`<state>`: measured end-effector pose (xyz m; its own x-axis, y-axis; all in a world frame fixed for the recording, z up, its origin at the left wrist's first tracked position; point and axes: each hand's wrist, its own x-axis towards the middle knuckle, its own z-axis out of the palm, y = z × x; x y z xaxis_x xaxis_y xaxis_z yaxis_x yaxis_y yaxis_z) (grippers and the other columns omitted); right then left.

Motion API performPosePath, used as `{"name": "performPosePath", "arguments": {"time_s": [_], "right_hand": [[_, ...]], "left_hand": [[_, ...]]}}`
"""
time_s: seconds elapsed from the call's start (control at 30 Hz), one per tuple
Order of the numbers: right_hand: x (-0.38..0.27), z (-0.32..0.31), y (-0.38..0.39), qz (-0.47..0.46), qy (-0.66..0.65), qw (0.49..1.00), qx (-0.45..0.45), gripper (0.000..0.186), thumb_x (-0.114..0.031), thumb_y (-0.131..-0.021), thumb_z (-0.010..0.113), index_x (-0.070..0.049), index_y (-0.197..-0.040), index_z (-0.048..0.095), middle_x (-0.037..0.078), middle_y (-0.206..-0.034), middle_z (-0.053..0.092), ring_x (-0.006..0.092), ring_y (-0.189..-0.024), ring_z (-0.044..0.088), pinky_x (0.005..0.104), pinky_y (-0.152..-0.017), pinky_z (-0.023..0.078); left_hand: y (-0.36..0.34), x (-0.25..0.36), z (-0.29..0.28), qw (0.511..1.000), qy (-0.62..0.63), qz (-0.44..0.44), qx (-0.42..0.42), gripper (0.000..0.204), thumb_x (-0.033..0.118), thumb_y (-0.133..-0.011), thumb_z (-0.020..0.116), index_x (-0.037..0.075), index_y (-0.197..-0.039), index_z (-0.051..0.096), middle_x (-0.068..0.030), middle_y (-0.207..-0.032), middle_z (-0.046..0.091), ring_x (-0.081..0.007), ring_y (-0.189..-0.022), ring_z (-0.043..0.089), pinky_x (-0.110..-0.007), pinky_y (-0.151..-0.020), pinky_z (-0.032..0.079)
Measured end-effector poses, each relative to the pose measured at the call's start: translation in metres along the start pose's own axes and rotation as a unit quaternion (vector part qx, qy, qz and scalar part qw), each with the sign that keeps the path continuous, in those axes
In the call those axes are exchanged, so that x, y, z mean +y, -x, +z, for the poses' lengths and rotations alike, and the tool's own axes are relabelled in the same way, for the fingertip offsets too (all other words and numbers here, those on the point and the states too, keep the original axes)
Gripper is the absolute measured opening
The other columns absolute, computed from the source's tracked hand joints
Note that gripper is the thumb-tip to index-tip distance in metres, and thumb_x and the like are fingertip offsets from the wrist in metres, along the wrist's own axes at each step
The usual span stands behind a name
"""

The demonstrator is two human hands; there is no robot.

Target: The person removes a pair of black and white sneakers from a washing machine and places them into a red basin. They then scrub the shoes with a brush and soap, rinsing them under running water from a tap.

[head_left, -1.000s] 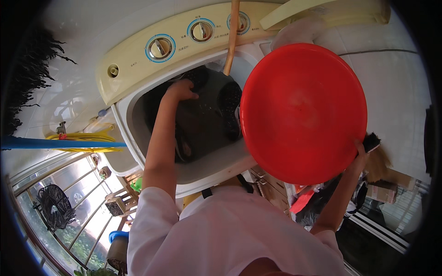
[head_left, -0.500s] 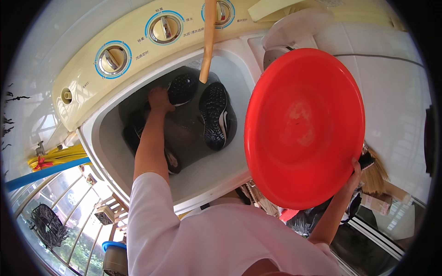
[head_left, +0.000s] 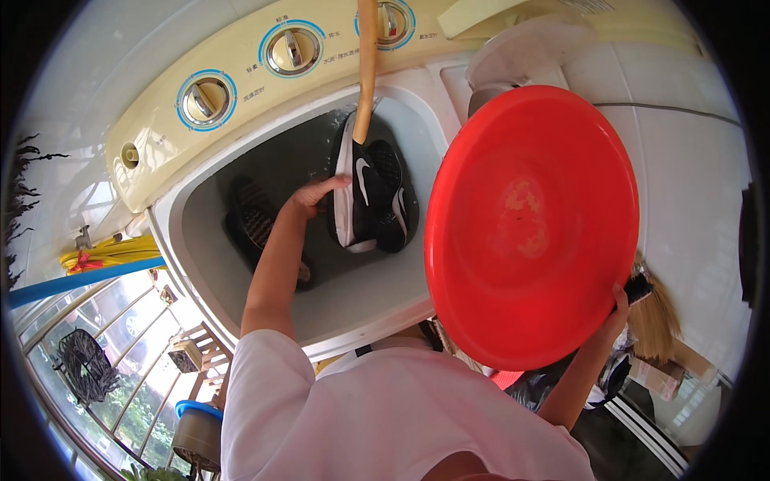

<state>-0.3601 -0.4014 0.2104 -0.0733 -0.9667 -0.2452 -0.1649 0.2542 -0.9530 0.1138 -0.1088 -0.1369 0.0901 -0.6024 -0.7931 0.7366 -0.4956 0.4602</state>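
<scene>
My left hand is closed on a black sneaker with a white sole, turned on its side over the water in the washing machine tub. A second black sneaker lies beside it on the right, partly covered. Darker footwear rests at the tub's left side, its details dim in the murky water. On the right, my right hand grips the edge of a big red basin, tilted up beside the tub. Nothing lies in the basin.
A tan stick-like tube hangs down over the tub. Behind runs a cream control panel with dials. A translucent lid stands raised behind the basin. A straw broom is at the right, a blue pole at the left.
My left hand has moved right and lifted a sneaker from the back of the tub, bringing it alongside the right-hand one. The basin stays in my right hand.
</scene>
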Motion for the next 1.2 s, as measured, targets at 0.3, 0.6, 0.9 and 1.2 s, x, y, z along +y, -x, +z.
{"name": "performPosePath", "arguments": {"time_s": [0.3, 0.6, 0.9, 1.2], "right_hand": [[0.001, 0.012, 0.003, 0.013, -0.028, 0.999, -0.018, 0.047, -0.016, -0.083, 0.068, 0.005, -0.124, 0.059, 0.012, -0.116, 0.067, 0.0256, -0.102, 0.067, 0.0365, -0.090, 0.055], [-0.008, 0.015, 0.029, -0.025, -0.016, 0.999, -0.038, 0.046, -0.018, -0.084, 0.070, 0.007, -0.121, 0.061, 0.014, -0.117, 0.066, 0.0269, -0.104, 0.065, 0.0373, -0.092, 0.053], [-0.016, 0.022, 0.081, 0.003, -0.117, 0.991, -0.061, 0.047, -0.016, -0.083, 0.071, 0.006, -0.123, 0.061, 0.015, -0.118, 0.066, 0.0287, -0.107, 0.065, 0.0388, -0.095, 0.052], [-0.033, 0.038, 0.119, -0.124, -0.117, 0.974, -0.147, 0.048, 0.000, -0.081, 0.069, 0.005, -0.127, 0.059, 0.016, -0.123, 0.065, 0.0283, -0.106, 0.067, 0.0365, -0.092, 0.054]], "left_hand": [[-0.052, -0.055, 0.098, 0.995, 0.064, 0.060, -0.046, 0.129, 0.056, -0.056, 0.092, -0.011, -0.150, 0.033, -0.0246, -0.153, 0.040, -0.0344, -0.141, 0.042, -0.042, -0.118, 0.032], [-0.149, -0.099, 0.077, 0.957, -0.259, -0.019, 0.127, 0.130, 0.069, -0.058, 0.081, -0.013, -0.148, 0.036, -0.0337, -0.156, 0.027, -0.0402, -0.144, 0.037, -0.044, -0.116, 0.035], [0.000, -0.062, 0.052, 0.987, -0.036, 0.021, 0.154, 0.125, 0.069, -0.059, 0.081, -0.012, -0.146, 0.042, -0.0271, -0.158, 0.026, -0.0373, -0.144, 0.035, -0.045, -0.116, 0.034], [0.118, -0.049, 0.010, 0.988, 0.001, 0.116, 0.101, 0.122, 0.062, -0.065, 0.082, -0.006, -0.152, 0.030, -0.0222, -0.155, 0.039, -0.0371, -0.140, 0.040, -0.054, -0.114, 0.031]]}}
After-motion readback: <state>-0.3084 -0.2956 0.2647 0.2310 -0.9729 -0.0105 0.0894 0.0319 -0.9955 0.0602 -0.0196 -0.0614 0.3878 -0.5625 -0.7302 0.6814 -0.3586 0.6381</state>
